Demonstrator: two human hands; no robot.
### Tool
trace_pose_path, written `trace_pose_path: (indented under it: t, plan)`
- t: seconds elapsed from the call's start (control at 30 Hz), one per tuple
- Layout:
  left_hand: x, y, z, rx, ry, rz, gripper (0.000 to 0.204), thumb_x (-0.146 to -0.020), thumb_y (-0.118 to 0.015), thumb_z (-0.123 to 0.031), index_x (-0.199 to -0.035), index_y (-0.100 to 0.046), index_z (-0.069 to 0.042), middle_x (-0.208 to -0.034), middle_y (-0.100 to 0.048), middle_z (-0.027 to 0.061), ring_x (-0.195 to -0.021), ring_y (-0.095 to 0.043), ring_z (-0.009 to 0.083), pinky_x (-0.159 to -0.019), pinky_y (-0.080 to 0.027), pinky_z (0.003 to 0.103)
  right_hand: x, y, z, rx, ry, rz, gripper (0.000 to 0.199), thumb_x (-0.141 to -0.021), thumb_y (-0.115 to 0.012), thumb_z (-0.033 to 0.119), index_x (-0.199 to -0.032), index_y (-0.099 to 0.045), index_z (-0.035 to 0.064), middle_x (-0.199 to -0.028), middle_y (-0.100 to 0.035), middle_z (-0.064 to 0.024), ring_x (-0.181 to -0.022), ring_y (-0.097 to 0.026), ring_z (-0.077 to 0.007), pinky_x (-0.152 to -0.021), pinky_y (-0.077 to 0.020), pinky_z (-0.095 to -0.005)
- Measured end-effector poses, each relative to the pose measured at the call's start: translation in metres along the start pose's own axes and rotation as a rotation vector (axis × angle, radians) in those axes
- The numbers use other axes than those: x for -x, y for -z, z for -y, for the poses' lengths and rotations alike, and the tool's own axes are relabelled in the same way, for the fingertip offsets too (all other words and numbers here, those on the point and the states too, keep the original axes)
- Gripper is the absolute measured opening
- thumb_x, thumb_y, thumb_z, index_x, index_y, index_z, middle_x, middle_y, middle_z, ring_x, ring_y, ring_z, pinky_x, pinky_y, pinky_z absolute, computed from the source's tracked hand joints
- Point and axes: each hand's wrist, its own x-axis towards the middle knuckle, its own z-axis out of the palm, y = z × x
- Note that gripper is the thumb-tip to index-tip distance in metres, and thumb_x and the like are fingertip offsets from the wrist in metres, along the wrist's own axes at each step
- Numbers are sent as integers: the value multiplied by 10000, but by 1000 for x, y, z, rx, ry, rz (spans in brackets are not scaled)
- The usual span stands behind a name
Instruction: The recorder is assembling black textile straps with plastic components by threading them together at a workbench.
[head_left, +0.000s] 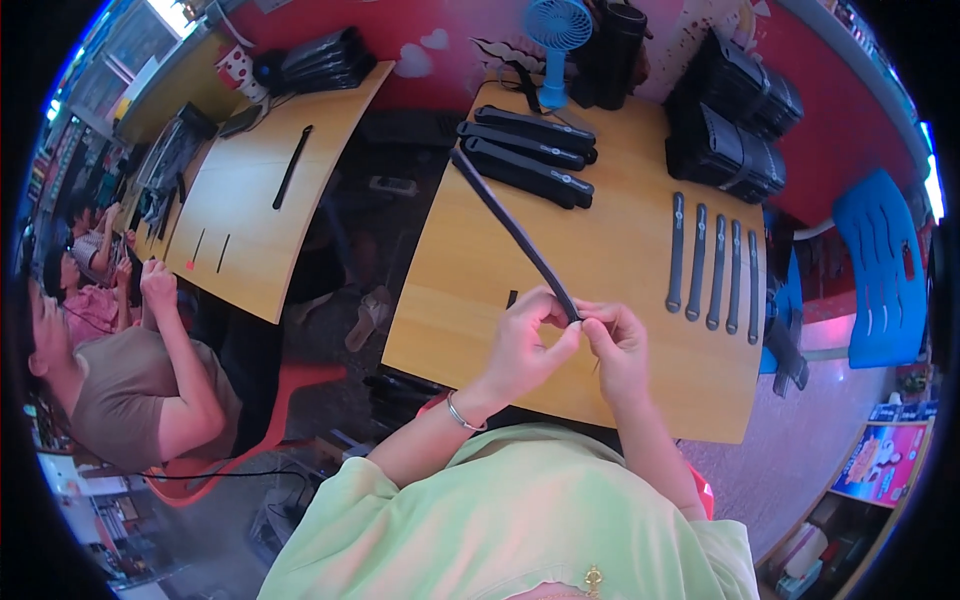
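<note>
Both hands meet over the near half of the counter [620, 270], each pinching the near end of one long dark strap [515, 232]. The left hand [525, 350] closes thumb and forefinger on the strap end from the left; the right hand [615, 345] closes its fingers [592, 322] on the same end from the right. Both grips are shut on the strap, with the remaining fingers curled in. The far end of the strap runs up and to the left, toward the stack of thicker black pieces [530, 155]; whether the strap touches the counter along its length cannot be told. A two-handed pinch at one end suits fine work at the tip, judging by the close spacing of the fingertips.

Five short grey strips [715, 265] lie side by side on the right of the counter, parallel and apart, an order that keeps them separate and easy to pick singly. Black bundles [735, 120] are stacked at the far right corner, clear of the working area. A blue fan [558, 40] stands at the far edge. A second person [130, 370] sits at the neighbouring counter on the left.
</note>
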Motion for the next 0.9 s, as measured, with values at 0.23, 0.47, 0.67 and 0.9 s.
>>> trace_pose_path:
  t: [0.23,0.47,0.67,0.9]
  plan:
    - [-11,-12,-10,140,47,36,134,-820,-620,6,-950,-606,31,-908,-575,19,-828,-574,82,-775,-487,236,-13,9,19,199,146,-97,30,-868,-563,-44,-882,-583,-27,-980,-669,-144,-911,-615,-162,-842,-485,-289]
    - [4,13,6,246,425,380,70,-813,-635,-31,-822,-574,2,-808,-604,13,-766,-579,61,-714,-488,225,-29,34,59,455,368,-306,37,-850,-608,-32,-866,-613,1,-942,-687,-95,-795,-596,-80,-697,-470,-214]
    - [13,-4,-3,523,329,144,72,-865,-628,-40,-877,-564,-11,-857,-599,-4,-800,-572,43,-699,-474,200,2,3,43,756,401,116,277,-751,-770,95,-990,-651,17,-1005,-673,-72,-682,-492,-36,-558,-377,-187]
    - [11,-6,-9,565,250,145,92,-867,-631,-39,-921,-569,1,-889,-596,2,-838,-580,56,-747,-482,206,7,13,17,282,256,167,470,-713,-785,73,-1139,-609,-19,-1136,-613,-161,-1064,-588,-240,-927,-469,-342]
